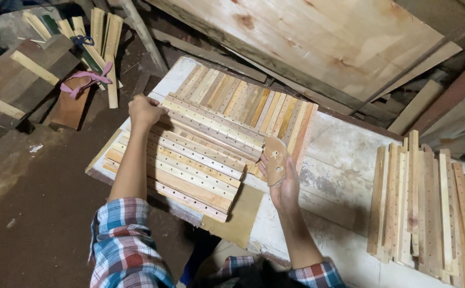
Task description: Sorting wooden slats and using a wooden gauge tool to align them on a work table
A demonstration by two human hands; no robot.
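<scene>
A person in a plaid shirt leans over a pale, worn desk (339, 176) in a cluttered wood shop, seen from above. The left hand (144, 111) is curled closed on the far left end of a top layer of drilled wooden slats (200, 157), which lie side by side with their long axes running from upper left to lower right. Roughly ten slats make up this layer, though the exact count is hard to fix. Beneath them a second layer of slats (248, 101) runs crosswise, about fifteen showing. The right hand (283, 184) sits at the near right end of the top layer, palm up, its grip loosely closed around one small rounded wooden block (275, 159) with a few holes in it. The block touches the slat ends, so the right hand is the nearer one to that end and the left to the other. A separate pile of slats (430, 205), perhaps fifteen, lies well apart on the desk's right side. A large plywood sheet (318, 37) leans behind.
</scene>
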